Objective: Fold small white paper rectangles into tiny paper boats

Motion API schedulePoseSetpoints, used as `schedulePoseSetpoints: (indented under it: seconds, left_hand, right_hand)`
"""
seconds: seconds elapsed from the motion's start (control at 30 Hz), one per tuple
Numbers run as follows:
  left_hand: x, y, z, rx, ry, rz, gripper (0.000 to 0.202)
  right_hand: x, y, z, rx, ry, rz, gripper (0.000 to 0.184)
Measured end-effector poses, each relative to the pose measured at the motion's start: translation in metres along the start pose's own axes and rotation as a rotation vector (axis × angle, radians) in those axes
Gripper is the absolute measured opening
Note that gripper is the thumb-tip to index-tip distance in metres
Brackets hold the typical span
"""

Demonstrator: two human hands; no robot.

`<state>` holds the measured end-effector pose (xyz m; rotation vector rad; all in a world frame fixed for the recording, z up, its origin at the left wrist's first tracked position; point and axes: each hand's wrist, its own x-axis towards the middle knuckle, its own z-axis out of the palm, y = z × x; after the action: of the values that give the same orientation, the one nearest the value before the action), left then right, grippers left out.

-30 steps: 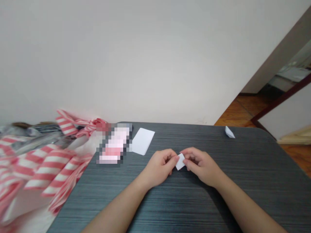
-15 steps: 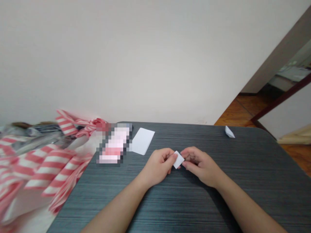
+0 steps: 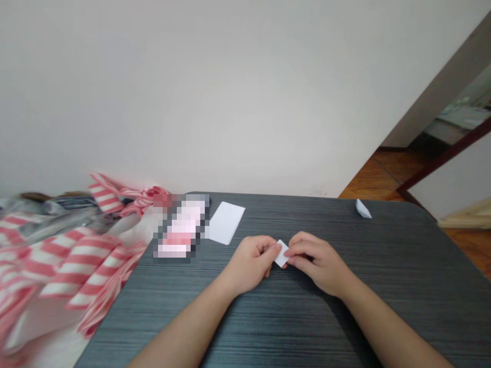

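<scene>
Where the two forearms meet at lower centre of the frame, the left hand (image 3: 251, 263) and the right hand (image 3: 318, 266) hold a small folded white paper (image 3: 282, 254) between them, just above the dark grey wood-grain bench (image 3: 356, 327). The left fingers (image 3: 268, 249) are curled closed against one edge of the paper, and the right fingers (image 3: 297, 249) are closed against the opposite edge.

Up and to the left of the hands, a white paper rectangle (image 3: 225, 223) lies on the far part of the bench. Just left of it is a pink-and-white object (image 3: 182, 230), too pixelated for any writing to be read. A small folded white paper piece (image 3: 362, 209) sits at the far edge, upper right. Red-and-white striped fabric (image 3: 76, 266) is heaped at the left, beside the bench, and a wooden floor (image 3: 387, 176) shows at the right.
</scene>
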<state>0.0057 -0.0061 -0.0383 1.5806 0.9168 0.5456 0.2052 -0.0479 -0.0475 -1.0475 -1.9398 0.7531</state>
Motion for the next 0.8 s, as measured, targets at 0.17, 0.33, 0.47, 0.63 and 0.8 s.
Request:
schedulePoseSetpoints:
  seconds: [0.17, 0.33, 0.47, 0.63, 0.8]
  left_hand:
    - [0.0005, 0.0019, -0.0012, 0.010, -0.031, 0.021, 0.042]
    - [0.0003, 0.0021, -0.0015, 0.022, -0.060, 0.054, 0.041]
    - [0.0007, -0.0028, -0.0001, -0.017, -0.087, 0.055, 0.024]
    - [0.0001, -0.0013, -0.0003, 0.065, -0.068, 0.048, 0.028]
    - [-0.0004, 0.0003, -0.0014, 0.129, -0.042, 0.052, 0.037]
  right_hand:
    - [0.0011, -0.0036, -0.0016, -0.019, 0.024, 0.029, 0.011]
    - [0.0017, -0.0049, -0.0013, -0.049, 0.062, 0.131, 0.010]
    - [0.0021, -0.0042, -0.0001, -0.053, 0.067, 0.187, 0.008]
    - [0.0010, -0.0051, 0.0022, -0.013, 0.068, 0.240, 0.008]
    - [-0.0033, -0.0007, 0.0068, 0.134, 0.064, 0.303, 0.010]
